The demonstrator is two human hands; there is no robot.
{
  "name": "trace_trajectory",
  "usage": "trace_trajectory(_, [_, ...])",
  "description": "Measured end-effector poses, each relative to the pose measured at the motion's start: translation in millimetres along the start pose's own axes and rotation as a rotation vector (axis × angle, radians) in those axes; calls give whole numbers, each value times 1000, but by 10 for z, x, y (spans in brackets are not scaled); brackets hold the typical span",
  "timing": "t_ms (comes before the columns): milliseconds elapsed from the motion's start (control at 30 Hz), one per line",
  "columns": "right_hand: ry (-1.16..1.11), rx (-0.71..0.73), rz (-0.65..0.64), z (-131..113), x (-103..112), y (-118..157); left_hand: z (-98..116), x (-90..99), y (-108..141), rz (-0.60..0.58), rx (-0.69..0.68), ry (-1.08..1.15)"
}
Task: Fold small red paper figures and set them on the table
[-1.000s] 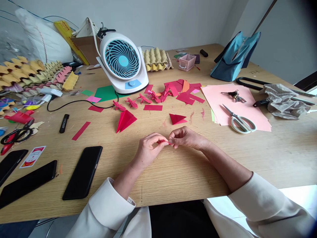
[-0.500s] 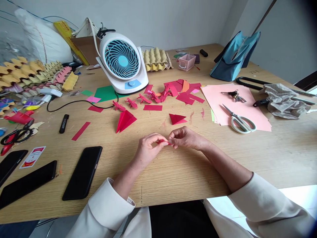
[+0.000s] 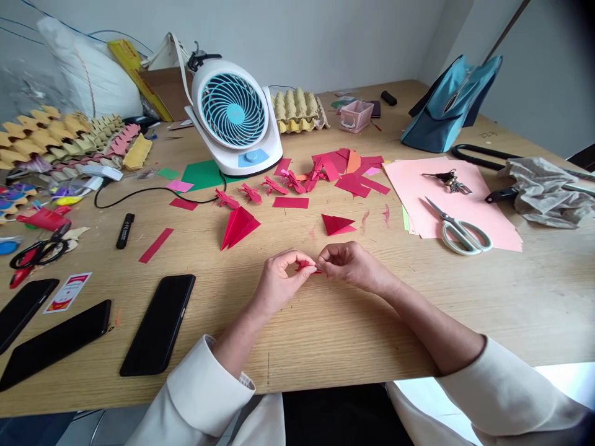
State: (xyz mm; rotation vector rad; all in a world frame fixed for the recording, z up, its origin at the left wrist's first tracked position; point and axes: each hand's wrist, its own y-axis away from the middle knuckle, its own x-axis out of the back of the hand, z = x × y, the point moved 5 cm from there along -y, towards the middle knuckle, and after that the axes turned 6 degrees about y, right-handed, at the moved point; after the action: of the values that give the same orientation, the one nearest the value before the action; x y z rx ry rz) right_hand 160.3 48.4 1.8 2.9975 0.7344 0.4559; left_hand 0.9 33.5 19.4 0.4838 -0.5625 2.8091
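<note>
Between my two hands is a small piece of red paper (image 3: 305,267), mostly covered by fingers. My left hand (image 3: 283,279) pinches it from the left. My right hand (image 3: 351,265) has its thumb and forefinger closed on the paper's right end. Just beyond them lie a folded red paper (image 3: 239,227) to the left and a smaller red triangle (image 3: 337,224) to the right. A row of small folded red figures (image 3: 251,194) runs in front of the fan, with a flat red strip (image 3: 290,202) beside it.
A white fan (image 3: 235,114) stands behind the papers. Scissors (image 3: 458,232) and keys lie on pink sheets (image 3: 418,186) at right, near a blue bag (image 3: 449,108). At left are a black marker (image 3: 125,231), several phones (image 3: 158,325) and egg trays (image 3: 46,136).
The view has shifted slightly, so the table things appear a little farther right. Both hands stay together at the red paper, with the right fingers slightly changed in pose.
</note>
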Motion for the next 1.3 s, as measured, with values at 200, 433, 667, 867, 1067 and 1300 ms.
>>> trace_trajectory(200, [0, 40, 53, 4, -10, -1, -47, 12, -5, 9, -9, 78])
trace_trajectory(433, [3, 54, -2, -63, -30, 19, -33, 21, -10, 23, -36, 75])
trace_trajectory(667, [154, 64, 12, -113, -4, 44, 121, 73, -43, 8, -205, -119])
trace_trajectory(867, [62, 46, -51, -67, -19, 39, 157, 91, -32, 17, -250, -167])
trace_trajectory(1067, [61, 58, -53, -71, -7, 40, 163, 87, -25, 34, -224, -96])
trace_trajectory(1300, [150, 102, 16, -134, -1, 59, 140, 65, -30, 20, -202, -72])
